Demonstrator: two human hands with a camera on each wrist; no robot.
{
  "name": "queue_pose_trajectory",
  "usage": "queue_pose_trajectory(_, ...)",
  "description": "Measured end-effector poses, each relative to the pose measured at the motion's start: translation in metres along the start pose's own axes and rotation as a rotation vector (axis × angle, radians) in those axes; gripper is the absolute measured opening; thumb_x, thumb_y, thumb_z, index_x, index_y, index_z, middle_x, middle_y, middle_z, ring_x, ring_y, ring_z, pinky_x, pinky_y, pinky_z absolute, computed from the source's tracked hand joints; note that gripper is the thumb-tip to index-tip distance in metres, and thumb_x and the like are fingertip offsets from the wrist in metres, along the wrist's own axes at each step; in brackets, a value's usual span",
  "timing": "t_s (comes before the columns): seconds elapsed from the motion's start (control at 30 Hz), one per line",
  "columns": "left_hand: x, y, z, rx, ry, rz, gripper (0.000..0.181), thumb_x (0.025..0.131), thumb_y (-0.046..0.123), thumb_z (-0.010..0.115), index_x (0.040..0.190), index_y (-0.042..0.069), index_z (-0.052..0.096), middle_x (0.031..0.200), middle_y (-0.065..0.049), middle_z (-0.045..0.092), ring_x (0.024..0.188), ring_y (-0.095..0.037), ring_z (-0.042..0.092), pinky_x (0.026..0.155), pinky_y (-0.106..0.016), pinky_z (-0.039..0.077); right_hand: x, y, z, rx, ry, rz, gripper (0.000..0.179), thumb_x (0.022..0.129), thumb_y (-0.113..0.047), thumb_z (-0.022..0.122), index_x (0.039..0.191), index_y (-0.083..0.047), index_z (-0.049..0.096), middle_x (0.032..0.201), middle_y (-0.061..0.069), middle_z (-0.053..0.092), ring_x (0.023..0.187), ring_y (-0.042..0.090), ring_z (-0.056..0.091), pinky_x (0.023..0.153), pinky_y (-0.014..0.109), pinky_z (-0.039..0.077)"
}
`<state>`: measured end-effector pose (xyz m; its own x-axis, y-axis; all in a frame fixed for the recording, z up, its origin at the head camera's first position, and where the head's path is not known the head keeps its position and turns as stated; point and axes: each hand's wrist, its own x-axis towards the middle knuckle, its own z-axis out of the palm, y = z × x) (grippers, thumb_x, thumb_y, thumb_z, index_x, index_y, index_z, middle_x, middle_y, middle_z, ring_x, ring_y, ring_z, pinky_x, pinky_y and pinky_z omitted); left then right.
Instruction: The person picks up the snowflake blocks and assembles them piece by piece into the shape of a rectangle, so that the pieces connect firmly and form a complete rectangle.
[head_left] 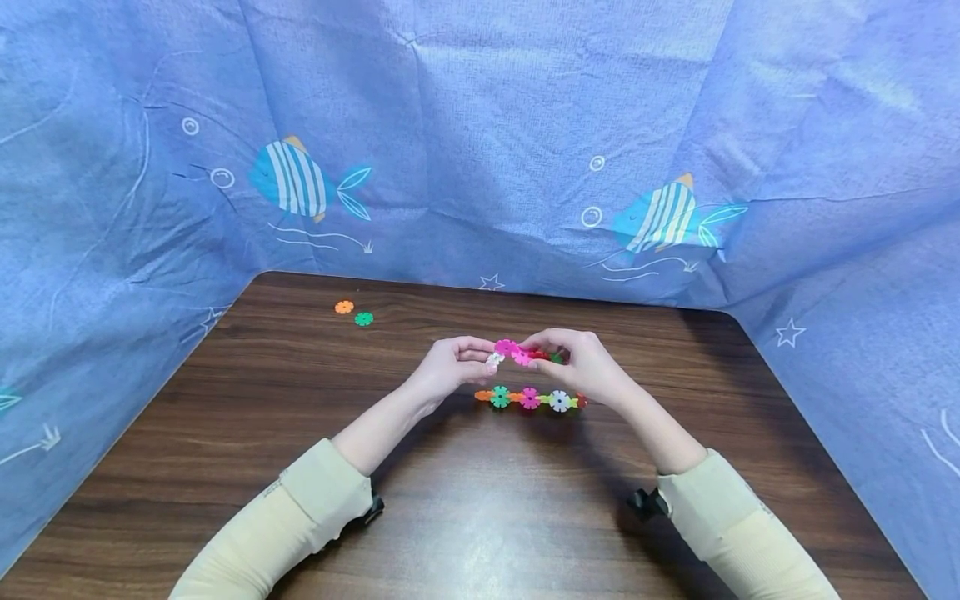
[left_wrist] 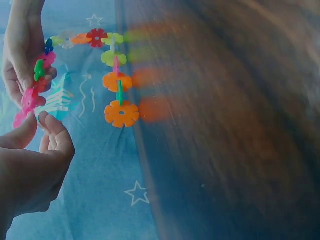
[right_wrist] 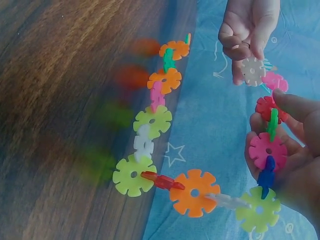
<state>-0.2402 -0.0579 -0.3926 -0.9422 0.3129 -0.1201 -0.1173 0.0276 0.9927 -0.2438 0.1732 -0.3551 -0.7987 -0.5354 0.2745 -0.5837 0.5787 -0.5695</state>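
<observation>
A chain of colourful plastic snowflake discs point(head_left: 529, 398), slotted edge to edge, runs in a bent line from my right hand point(head_left: 581, 362) to a row low over the table. That hand grips the chain's end part by its pink and red discs point(right_wrist: 270, 109), with green, pink and blue discs point(right_wrist: 266, 176) beside the palm. My left hand point(head_left: 442, 369) pinches a white disc point(right_wrist: 253, 71) between thumb and fingers. The white disc meets the pink disc point(right_wrist: 275, 81) at the chain's end; whether their slots are joined, I cannot tell.
On the brown wooden table point(head_left: 480, 517), an orange disc point(head_left: 344, 307) and a green disc point(head_left: 363, 318) lie apart at the back left. A blue fish-print cloth point(head_left: 480, 167) hangs behind the table and along both sides.
</observation>
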Motion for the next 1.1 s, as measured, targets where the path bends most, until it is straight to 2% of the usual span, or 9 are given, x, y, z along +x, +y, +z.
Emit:
queue_pose_trajectory(0.17,0.003,-0.002,0.004,0.01,-0.001,0.046,0.029,0.089,0.004,0.064,0.116,-0.002,0.061,0.104,-0.019,0.069,0.081,-0.016,0.068,0.077,-0.034,0.056,0.001,-0.003,-0.003,0.047,-0.004,0.067,0.021,0.085,-0.02,0.071,0.106,-0.015,0.07,0.091,-0.003,0.07,0.078,0.013,0.063,0.066,0.026,0.052)
queue_pose_trajectory(0.3,0.007,-0.004,0.008,-0.003,0.011,0.061,0.026,0.089,0.005,0.063,0.115,-0.002,0.063,0.104,-0.018,0.069,0.081,-0.02,0.069,0.075,-0.033,0.057,0.002,-0.003,-0.005,0.155,-0.035,0.142,0.024,0.085,-0.018,0.071,0.108,-0.011,0.068,0.093,0.005,0.071,0.076,0.02,0.068,0.062,0.03,0.056)
queue_pose_trajectory(0.43,0.011,-0.004,0.011,-0.021,0.023,0.085,0.026,0.09,0.003,0.062,0.114,-0.005,0.062,0.106,-0.021,0.068,0.08,-0.02,0.069,0.077,-0.037,0.056,0.002,-0.001,-0.005,0.207,-0.047,0.192,0.026,0.086,-0.019,0.07,0.109,-0.009,0.067,0.095,0.009,0.071,0.074,0.024,0.07,0.061,0.032,0.057)
queue_pose_trajectory(0.6,0.013,-0.001,0.011,-0.03,0.038,0.092,0.028,0.089,0.004,0.063,0.115,-0.007,0.062,0.101,-0.019,0.07,0.073,-0.012,0.067,0.076,-0.038,0.056,0.003,-0.001,-0.005,0.308,-0.058,0.266,0.026,0.088,-0.017,0.067,0.112,-0.007,0.065,0.096,0.013,0.07,0.07,0.029,0.069,0.062,0.039,0.057)
queue_pose_trajectory(0.73,0.014,0.001,0.01,-0.022,0.054,0.083,0.027,0.089,0.005,0.064,0.114,-0.006,0.062,0.099,-0.017,0.07,0.072,-0.011,0.066,0.074,-0.036,0.057,0.004,-0.001,-0.004,0.42,-0.068,0.342,0.028,0.09,-0.017,0.066,0.115,-0.005,0.063,0.099,0.018,0.067,0.072,0.025,0.069,0.067,0.048,0.056)
queue_pose_trajectory(0.87,0.014,0.003,0.009,-0.011,0.058,0.086,0.028,0.089,0.008,0.065,0.114,-0.005,0.063,0.104,-0.022,0.068,0.072,-0.01,0.066,0.08,-0.042,0.055,0.006,-0.001,-0.003,0.493,-0.046,0.394,0.029,0.089,-0.017,0.066,0.116,-0.004,0.062,0.1,0.021,0.066,0.075,0.022,0.067,0.07,0.049,0.056)
queue_pose_trajectory(1.0,0.013,0.004,0.008,-0.006,0.055,0.09,0.029,0.089,0.01,0.065,0.113,-0.005,0.063,0.105,-0.024,0.067,0.076,-0.014,0.068,0.085,-0.049,0.052,0.006,-0.001,-0.002,0.558,-0.036,0.425,0.031,0.089,-0.015,0.066,0.117,-0.001,0.061,0.1,0.022,0.066,0.081,0.022,0.066,0.073,0.048,0.056)
queue_pose_trajectory(1.1,0.012,0.003,0.008,0.001,0.057,0.088,0.028,0.088,0.011,0.067,0.111,-0.003,0.065,0.099,-0.019,0.07,0.082,-0.021,0.069,0.086,-0.05,0.051,0.004,-0.001,-0.001,0.577,-0.045,0.433,0.032,0.089,-0.014,0.066,0.117,0.0,0.06,0.099,0.022,0.065,0.083,0.024,0.066,0.074,0.047,0.056)
